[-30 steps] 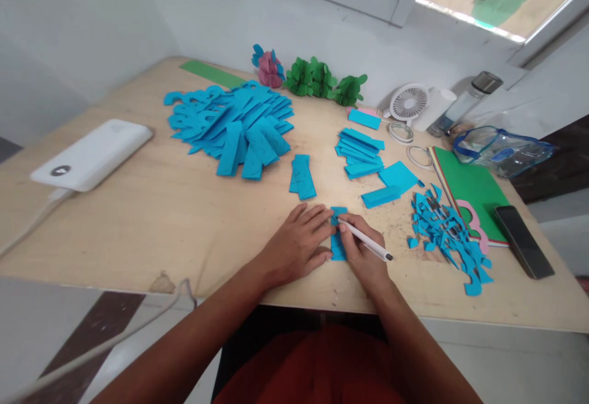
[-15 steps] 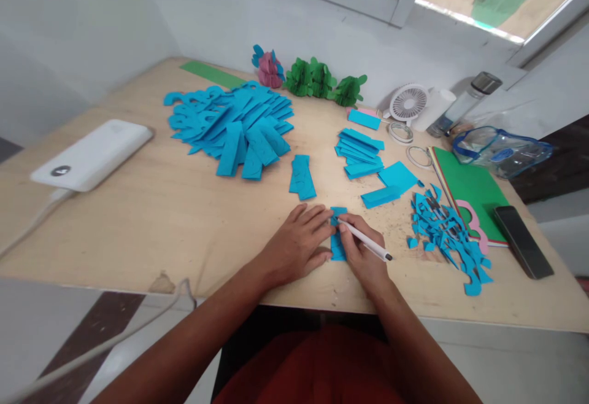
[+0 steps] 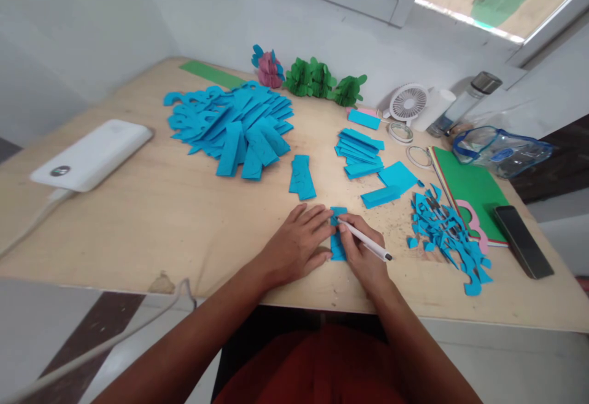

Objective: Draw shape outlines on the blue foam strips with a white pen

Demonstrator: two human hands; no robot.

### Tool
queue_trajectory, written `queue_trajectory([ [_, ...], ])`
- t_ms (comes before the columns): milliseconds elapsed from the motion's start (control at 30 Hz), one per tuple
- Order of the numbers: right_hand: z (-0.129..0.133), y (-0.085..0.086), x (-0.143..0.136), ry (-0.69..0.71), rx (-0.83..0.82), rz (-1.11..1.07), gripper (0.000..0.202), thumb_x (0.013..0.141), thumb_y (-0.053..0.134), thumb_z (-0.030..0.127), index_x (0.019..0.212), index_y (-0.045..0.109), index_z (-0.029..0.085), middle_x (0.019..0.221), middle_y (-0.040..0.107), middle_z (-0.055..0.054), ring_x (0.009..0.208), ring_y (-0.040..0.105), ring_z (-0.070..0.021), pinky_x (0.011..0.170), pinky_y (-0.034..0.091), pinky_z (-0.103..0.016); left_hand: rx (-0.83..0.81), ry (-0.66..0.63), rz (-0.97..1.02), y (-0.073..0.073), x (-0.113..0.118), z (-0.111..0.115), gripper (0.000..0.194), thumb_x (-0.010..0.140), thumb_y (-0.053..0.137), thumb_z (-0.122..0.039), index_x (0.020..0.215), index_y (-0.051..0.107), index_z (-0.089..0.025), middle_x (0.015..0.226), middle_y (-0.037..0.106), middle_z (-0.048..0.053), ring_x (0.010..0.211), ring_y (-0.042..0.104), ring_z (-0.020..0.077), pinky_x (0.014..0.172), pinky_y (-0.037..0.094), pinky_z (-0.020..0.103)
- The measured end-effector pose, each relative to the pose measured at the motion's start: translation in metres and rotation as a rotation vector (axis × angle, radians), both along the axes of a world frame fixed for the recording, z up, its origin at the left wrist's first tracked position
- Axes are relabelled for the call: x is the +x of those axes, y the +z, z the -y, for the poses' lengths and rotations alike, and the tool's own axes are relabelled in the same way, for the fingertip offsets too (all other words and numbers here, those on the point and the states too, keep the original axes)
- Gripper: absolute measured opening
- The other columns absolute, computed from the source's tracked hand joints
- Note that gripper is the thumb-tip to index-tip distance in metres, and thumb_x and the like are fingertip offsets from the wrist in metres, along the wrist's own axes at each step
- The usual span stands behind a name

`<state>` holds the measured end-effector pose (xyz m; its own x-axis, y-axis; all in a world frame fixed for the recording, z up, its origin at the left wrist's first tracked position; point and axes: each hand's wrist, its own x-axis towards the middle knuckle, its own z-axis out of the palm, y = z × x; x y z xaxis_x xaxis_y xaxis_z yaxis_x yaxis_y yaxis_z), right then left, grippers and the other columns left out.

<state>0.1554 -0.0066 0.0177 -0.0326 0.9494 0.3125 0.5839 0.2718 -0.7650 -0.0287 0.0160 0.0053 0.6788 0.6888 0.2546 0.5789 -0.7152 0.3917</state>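
Note:
A folded strip of blue paper [image 3: 338, 249] lies near the table's front edge, partly hidden under both hands. My left hand [image 3: 298, 241] rests flat beside it, fingers stretched out, with the fingertips on the paper's left side. In my right hand [image 3: 365, 250] is a white pen [image 3: 367, 240], its tip against the upper part of the strip. Just beyond my left hand are a few folded blue strips [image 3: 302, 177] with drawn lines. A large pile of cut blue paper pieces [image 3: 234, 118] spreads farther left.
Blue paper scraps [image 3: 444, 226] lie to the right, near a pink paper shape [image 3: 472, 223], green sheets [image 3: 473, 189] and a phone [image 3: 523, 241]. Folded blue papers [image 3: 359, 152] sit ahead. A small fan [image 3: 408, 104] stands at the back; a white power bank [image 3: 92, 155] lies left.

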Motion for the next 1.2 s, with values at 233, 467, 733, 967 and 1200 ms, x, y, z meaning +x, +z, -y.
queue_trajectory([
  [233, 0.0, -0.0001, 0.0002, 0.002, -0.005, 0.002, 0.019, 0.093, 0.053, 0.027, 0.102, 0.069, 0.021, 0.092, 0.075, -0.004, 0.08, 0.07, -0.017, 0.073, 0.054, -0.027, -0.005, -0.001, -0.004, 0.0009, -0.0005, 0.0, 0.046, 0.089, 0.058, -0.034, 0.131, 0.054, -0.016, 0.147, 0.049, 0.016, 0.139, 0.04, 0.0326, 0.116, 0.027, 0.055],
  [467, -0.0003, 0.0004, 0.0001, 0.006, -0.004, 0.001, 0.019, 0.093, 0.053, 0.027, 0.101, 0.069, 0.021, 0.092, 0.075, -0.004, 0.081, 0.07, -0.0171, 0.074, 0.054, -0.027, -0.014, -0.002, -0.003, 0.0011, -0.0004, 0.0, 0.044, 0.09, 0.057, -0.035, 0.13, 0.055, -0.016, 0.147, 0.048, 0.015, 0.139, 0.039, 0.0323, 0.116, 0.026, 0.055],
  [733, -0.0008, -0.0009, 0.0009, 0.006, -0.007, 0.005, 0.02, 0.093, 0.053, 0.028, 0.102, 0.069, 0.021, 0.091, 0.075, -0.004, 0.08, 0.07, -0.017, 0.073, 0.054, -0.027, -0.011, -0.001, -0.001, 0.0015, -0.0006, -0.0002, 0.045, 0.089, 0.058, -0.035, 0.13, 0.054, -0.017, 0.147, 0.049, 0.015, 0.139, 0.039, 0.0321, 0.116, 0.026, 0.055],
  [967, -0.0008, 0.0011, -0.0001, -0.003, -0.009, 0.007, 0.02, 0.093, 0.052, 0.03, 0.102, 0.068, 0.021, 0.092, 0.075, -0.005, 0.081, 0.071, -0.0185, 0.074, 0.055, -0.028, -0.014, -0.002, 0.004, 0.0022, -0.0005, 0.0, 0.045, 0.09, 0.057, -0.035, 0.13, 0.054, -0.017, 0.147, 0.049, 0.015, 0.139, 0.04, 0.0321, 0.116, 0.027, 0.055],
  [1200, -0.0015, -0.001, 0.0009, 0.008, -0.018, 0.007, 0.02, 0.093, 0.052, 0.028, 0.102, 0.068, 0.021, 0.093, 0.075, -0.004, 0.082, 0.071, -0.0182, 0.075, 0.055, -0.028, -0.019, -0.002, -0.004, 0.0019, -0.0001, -0.0004, 0.045, 0.089, 0.059, -0.035, 0.13, 0.055, -0.016, 0.146, 0.049, 0.015, 0.139, 0.039, 0.0321, 0.117, 0.026, 0.055],
])
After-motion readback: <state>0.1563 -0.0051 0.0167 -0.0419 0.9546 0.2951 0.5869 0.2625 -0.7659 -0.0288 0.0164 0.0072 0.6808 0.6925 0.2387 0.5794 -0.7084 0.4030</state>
